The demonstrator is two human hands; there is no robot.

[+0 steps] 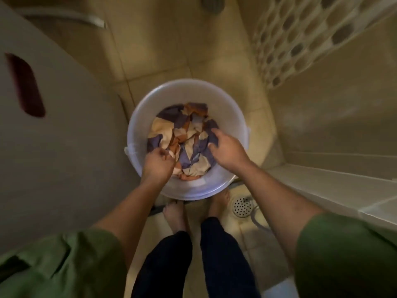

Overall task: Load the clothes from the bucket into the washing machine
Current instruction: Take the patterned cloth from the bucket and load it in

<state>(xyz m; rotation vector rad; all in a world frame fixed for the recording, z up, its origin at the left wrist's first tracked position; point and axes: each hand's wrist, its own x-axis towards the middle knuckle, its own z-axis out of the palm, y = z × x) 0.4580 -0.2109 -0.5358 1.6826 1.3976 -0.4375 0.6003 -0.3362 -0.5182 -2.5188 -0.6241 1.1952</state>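
My left hand [158, 163] and right hand [225, 147] each clutch a bunch of the soft, limp patchwork cloth [184, 138] in the bucket [137, 117]; it should gather easily.

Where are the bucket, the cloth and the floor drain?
bucket [233, 117]: head view, bare inner wall.
cloth [184, 134]: head view, middle of the heap.
floor drain [242, 206]: head view, perforated cover.
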